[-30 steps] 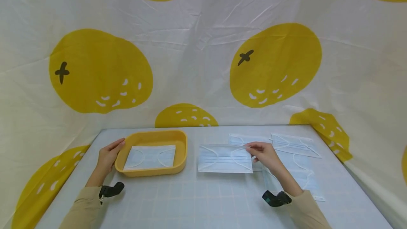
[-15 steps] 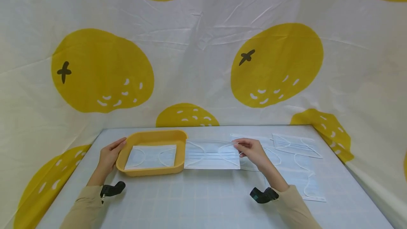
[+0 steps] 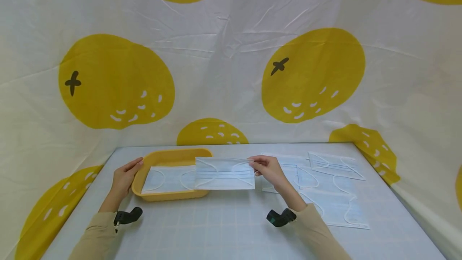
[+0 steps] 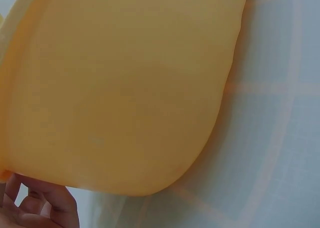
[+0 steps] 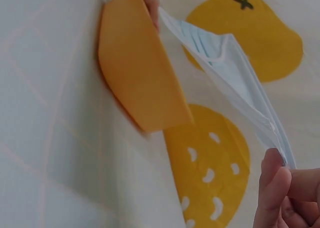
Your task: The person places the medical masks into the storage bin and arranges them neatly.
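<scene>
A yellow tray [image 3: 171, 197] sits on the left of the table with one face mask [image 3: 155, 179] lying flat inside it. At its left end my left hand [image 3: 124, 177] grips the rim; the left wrist view shows curled fingers [image 4: 62, 203] against the tray's wall. My right hand [image 3: 268, 171] pinches a second face mask [image 3: 224, 175] by its upper right corner. That mask hangs in the air, its left part in front of the tray's right end and hiding it. In the right wrist view the held mask [image 5: 225, 73] is seen nearly edge-on, between thumb and fingers.
Several more face masks lie spread on the right of the table, one [image 3: 337, 164] at the back and others [image 3: 343, 204] overlapping nearer the front. A patterned curtain [image 3: 231, 71] rises behind the table [image 3: 202, 232]. Each wrist carries a small black camera [image 3: 280, 217].
My right hand has moved left with the pinched mask, from right of the tray to over its right end. My left hand and the tray have stayed in place.
</scene>
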`<state>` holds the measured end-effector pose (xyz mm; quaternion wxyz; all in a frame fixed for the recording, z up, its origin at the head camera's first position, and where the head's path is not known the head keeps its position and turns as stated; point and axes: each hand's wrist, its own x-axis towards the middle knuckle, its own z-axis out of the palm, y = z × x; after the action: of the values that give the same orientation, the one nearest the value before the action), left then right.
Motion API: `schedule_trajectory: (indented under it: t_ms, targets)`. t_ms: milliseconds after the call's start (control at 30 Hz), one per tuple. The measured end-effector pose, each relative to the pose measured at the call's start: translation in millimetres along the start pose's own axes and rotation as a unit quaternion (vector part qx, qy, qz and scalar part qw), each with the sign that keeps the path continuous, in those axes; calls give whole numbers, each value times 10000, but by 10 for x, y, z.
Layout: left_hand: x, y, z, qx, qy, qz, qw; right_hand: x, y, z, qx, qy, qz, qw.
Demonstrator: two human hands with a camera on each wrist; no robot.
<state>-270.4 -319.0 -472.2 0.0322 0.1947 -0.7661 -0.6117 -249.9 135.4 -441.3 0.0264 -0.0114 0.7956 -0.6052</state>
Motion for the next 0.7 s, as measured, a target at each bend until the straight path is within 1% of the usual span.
schedule_trajectory:
  t_ms: [167,267,400,467,700]
  targets:
    - [-5,-6,2,82,20,-28,10000,29,-65,139,60,-63,-48,10000]
    - [-10,-3,-2,42,24,1,10000,-44,-238,215,97,-145,-121,9998]
    - [-7,-3,-20,-171,-33,74,9998,-136,-465,316,119,-286,-200,9993]
    - [-1,-8,-25,-220,-61,68,9997,-99,-462,373,149,-363,-233,9990]
    - [6,-10,-7,-59,-27,22,10000,140,-273,624,265,-549,-332,9976]
